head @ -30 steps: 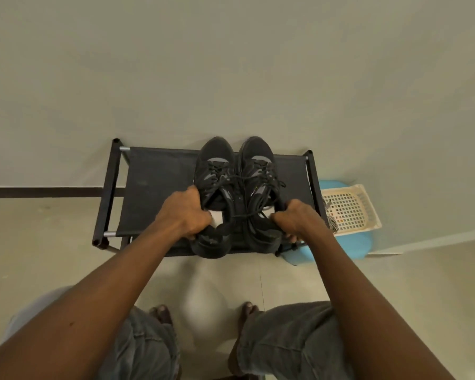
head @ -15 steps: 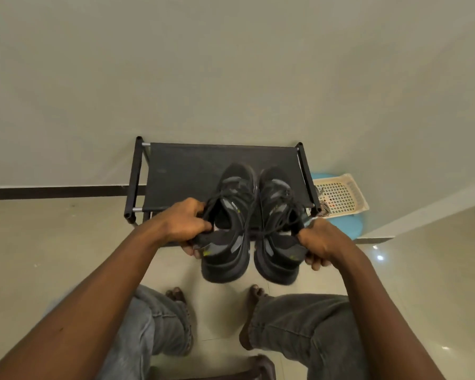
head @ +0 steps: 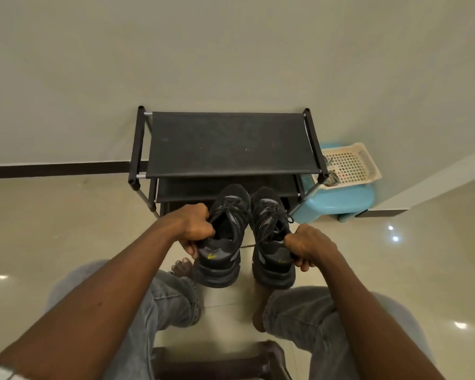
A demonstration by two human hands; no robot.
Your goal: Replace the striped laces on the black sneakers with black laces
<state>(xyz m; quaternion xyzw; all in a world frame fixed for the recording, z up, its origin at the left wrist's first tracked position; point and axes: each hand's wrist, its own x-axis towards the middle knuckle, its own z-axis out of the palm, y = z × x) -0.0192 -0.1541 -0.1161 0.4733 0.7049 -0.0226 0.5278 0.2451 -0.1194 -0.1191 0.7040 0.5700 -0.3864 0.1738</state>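
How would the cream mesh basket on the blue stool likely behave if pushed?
The cream mesh basket looks thin and full of holes, so probably light. It rests on the blue stool, apparently smooth plastic, so it might slide readily.

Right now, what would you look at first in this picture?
The black sneakers in the middle, one gripped by the left hand, the other by the right hand. Behind them a black shoe rack stands against the wall, with a cream basket on a blue stool to its right.
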